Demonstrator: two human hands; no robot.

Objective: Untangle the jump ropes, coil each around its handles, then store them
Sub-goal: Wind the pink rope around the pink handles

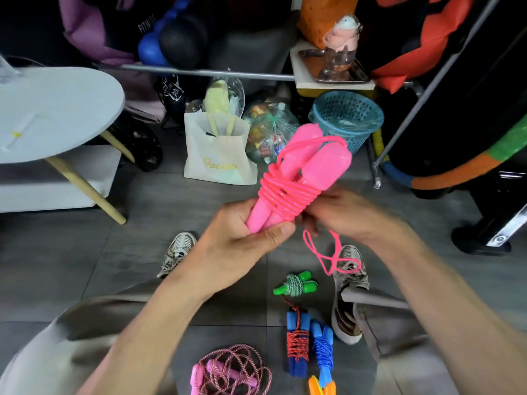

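Note:
My left hand (242, 238) grips the lower ends of two bright pink handles (308, 163) held side by side. A pink rope (285, 195) is coiled round their middle in several turns. My right hand (350, 215) holds the rope at the coil, and a loose pink loop (333, 258) hangs below it. On the floor between my feet lie a coiled green rope (296, 285), a red rope on blue handles (298, 340), a blue rope on blue handles (323, 349), and a loose pink-and-white rope (233, 369).
A white tote bag (219, 155), a clear plastic bag of items (271, 129) and a teal perforated basket (346, 118) stand ahead on the grey tile floor. A round grey table (57, 109) is at left, a metal rack (427, 81) at right.

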